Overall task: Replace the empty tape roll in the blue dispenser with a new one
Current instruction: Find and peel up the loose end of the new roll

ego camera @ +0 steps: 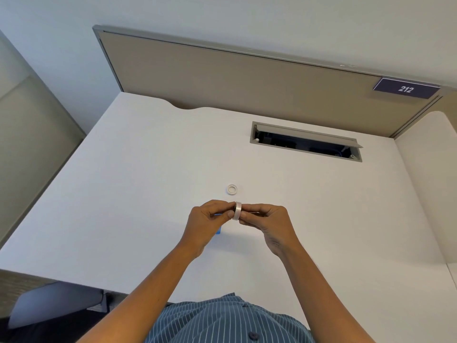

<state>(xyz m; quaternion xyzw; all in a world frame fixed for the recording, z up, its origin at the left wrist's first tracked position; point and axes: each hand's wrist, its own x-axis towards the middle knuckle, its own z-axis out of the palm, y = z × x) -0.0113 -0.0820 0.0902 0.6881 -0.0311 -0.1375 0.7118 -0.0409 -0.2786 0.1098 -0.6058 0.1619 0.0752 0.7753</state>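
glossy translucent tape roll [238, 210] pinched edge-on between left hand [207, 222], right hand [268, 225].

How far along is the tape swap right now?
The empty core lies alone on the desk, so removal looks done. In hand: both hands, left and right, pinch the new tape roll. Left: seating it in the blue dispenser, mostly hidden behind the left hand.
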